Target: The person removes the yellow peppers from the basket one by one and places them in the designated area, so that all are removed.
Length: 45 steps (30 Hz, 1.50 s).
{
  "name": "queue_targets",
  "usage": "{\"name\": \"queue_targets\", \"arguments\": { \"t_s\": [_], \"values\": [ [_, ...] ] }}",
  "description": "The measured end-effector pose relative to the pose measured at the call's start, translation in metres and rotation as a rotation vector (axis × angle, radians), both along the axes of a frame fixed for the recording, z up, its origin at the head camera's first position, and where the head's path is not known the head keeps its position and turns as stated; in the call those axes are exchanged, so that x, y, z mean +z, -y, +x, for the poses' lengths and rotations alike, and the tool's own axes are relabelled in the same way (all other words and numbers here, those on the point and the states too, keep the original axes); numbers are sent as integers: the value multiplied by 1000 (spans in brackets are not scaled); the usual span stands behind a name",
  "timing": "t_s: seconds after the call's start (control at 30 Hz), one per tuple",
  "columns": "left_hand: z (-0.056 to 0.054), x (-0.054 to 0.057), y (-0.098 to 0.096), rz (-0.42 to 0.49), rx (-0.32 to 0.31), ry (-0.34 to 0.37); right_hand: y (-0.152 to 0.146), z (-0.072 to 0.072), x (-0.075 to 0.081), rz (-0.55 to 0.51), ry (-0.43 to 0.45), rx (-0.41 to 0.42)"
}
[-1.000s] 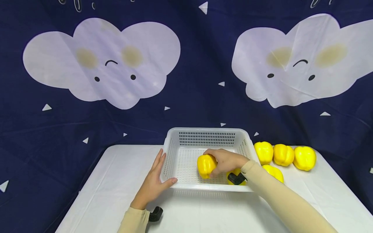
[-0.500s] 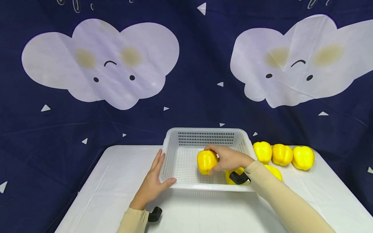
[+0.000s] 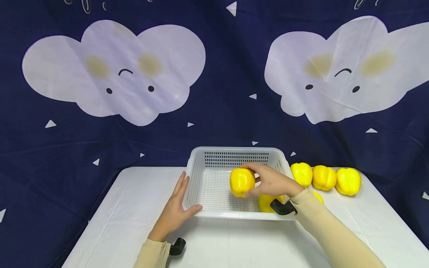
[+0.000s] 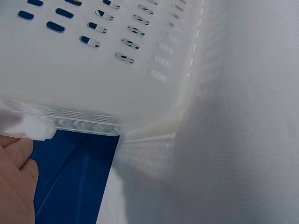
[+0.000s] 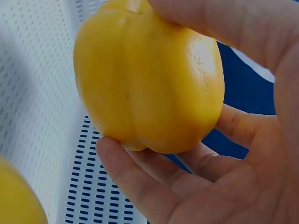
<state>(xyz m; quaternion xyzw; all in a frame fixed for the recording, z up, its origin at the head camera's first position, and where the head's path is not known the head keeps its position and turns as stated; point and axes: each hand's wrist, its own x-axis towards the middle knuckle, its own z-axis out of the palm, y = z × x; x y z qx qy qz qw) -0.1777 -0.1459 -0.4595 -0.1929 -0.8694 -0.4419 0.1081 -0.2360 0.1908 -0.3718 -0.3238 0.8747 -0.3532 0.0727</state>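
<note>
My right hand [image 3: 273,180] holds a yellow bell pepper [image 3: 242,182] above the floor of a white perforated plastic basket [image 3: 234,214]. In the right wrist view the thumb lies across one side of the pepper [image 5: 149,84] and the fingers curl under the other. A second yellow bell pepper [image 3: 266,203] sits in the basket's front right corner, partly covered by the right wrist. My left hand [image 3: 172,216] rests against the basket's left side, fingers extended along the wall and thumb at the front rim. In the left wrist view its fingers [image 4: 21,154] touch the rim.
Three yellow peppers [image 3: 324,178] stand in a row on the table right of the basket, and another pepper [image 3: 317,196] shows partly behind the right sleeve. A white cloth covers the table [image 3: 234,245]. A dark blue curtain [image 3: 231,111] with cloud prints hangs behind.
My right hand has lifted the pepper from low in the basket and shifted it slightly right. The left hand stays at the basket's side.
</note>
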Motion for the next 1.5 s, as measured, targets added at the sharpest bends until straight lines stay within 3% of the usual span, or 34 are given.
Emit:
{"name": "queue_targets", "arguments": {
  "t_s": [0.47, 0.8, 1.5],
  "values": [
    [1, 1, 1, -1, -4, -10, -19, 17, 2, -87, -20, -93],
    [1, -1, 1, -5, 8, -14, -35, 34, 2, -103, -49, -214],
    [0, -1, 1, 11, -13, -17, -70, 74, 0, -188, -189, -398]
  ]
}}
